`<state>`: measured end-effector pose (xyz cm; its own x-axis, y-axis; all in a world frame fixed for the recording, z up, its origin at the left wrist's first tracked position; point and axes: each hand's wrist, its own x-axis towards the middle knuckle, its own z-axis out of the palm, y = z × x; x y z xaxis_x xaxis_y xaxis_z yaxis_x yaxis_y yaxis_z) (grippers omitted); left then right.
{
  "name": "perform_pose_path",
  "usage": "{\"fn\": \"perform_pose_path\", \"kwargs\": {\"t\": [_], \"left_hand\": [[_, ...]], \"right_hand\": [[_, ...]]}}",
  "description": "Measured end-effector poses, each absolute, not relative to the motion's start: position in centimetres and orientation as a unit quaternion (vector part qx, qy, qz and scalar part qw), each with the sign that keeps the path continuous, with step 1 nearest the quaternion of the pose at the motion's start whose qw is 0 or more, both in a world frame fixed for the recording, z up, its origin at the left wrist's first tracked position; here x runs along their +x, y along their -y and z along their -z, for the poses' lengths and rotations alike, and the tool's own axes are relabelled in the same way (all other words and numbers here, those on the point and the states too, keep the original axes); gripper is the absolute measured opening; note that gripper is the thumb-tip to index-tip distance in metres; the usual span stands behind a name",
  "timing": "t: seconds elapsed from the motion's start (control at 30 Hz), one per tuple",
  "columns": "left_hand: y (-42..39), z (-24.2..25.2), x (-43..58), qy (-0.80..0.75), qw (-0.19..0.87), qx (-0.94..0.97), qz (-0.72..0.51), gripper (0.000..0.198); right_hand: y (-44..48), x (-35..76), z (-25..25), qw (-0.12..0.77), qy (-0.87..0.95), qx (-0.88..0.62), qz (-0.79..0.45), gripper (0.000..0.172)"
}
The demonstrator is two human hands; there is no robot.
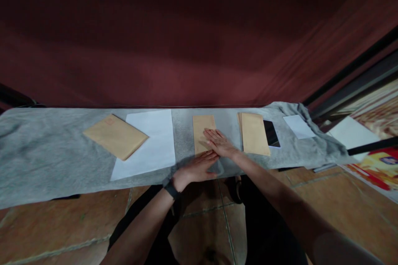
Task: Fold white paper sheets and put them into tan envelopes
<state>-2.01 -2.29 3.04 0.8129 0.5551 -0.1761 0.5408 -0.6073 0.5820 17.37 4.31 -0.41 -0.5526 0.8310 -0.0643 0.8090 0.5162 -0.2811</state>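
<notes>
A brown envelope [202,126] lies upright in the middle of the grey cloth. My right hand [220,142] rests flat on its lower right part, fingers stretched out to the left. Just below, my left hand [199,167] lies with extended fingers over the envelope's lower edge, its fingertips touching or just under my right hand. Neither hand grips anything that shows. To the right sits a small stack of brown envelopes [255,134]. On the left, another pile of brown envelopes [115,136] lies slanted, partly over white paper sheets [155,145].
A dark phone [271,133] lies beside the right stack, partly under it. Farther right is a small white paper [299,126]. The narrow surface under the grey cloth [46,153] runs along a dark red wall [186,49]. A colourful printed box [379,167] stands at the right.
</notes>
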Motion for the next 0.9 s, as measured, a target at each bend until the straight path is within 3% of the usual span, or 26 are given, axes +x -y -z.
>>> {"fn": "perform_pose_path", "kwargs": {"t": [0.13, 0.3, 0.47, 0.6, 0.77, 0.9], "left_hand": [[0.7, -3.3, -3.0, -0.293, 0.402, 0.865, -0.069, 0.044], [-1.3, -3.9, -3.3, -0.357, 0.440, 0.815, -0.117, 0.032], [-2.4, -2.9, -1.7, -0.521, 0.268, 0.774, -0.241, 0.040], [-2.0, -1.2, -0.3, -0.543, 0.121, 0.808, -0.194, 0.057], [-1.1, 0.3, 0.6, -0.554, 0.070, 0.819, -0.133, 0.062], [-0.6, 0.4, 1.0, -0.563, 0.078, 0.813, -0.129, 0.063]], "right_hand": [[-2.6, 17.6, 0.1, 0.041, 0.870, -0.469, -0.148, 0.058], [0.0, 17.9, 0.1, 0.052, 0.883, -0.451, -0.125, 0.056], [2.6, 18.2, 0.5, 0.063, 0.894, -0.429, -0.113, 0.058], [4.1, 18.3, 1.0, 0.080, 0.899, -0.419, -0.103, 0.057], [4.2, 18.4, 0.9, 0.166, 0.869, -0.440, -0.154, 0.045], [3.9, 17.9, 0.8, 0.269, 0.785, -0.521, -0.202, 0.047]]}}
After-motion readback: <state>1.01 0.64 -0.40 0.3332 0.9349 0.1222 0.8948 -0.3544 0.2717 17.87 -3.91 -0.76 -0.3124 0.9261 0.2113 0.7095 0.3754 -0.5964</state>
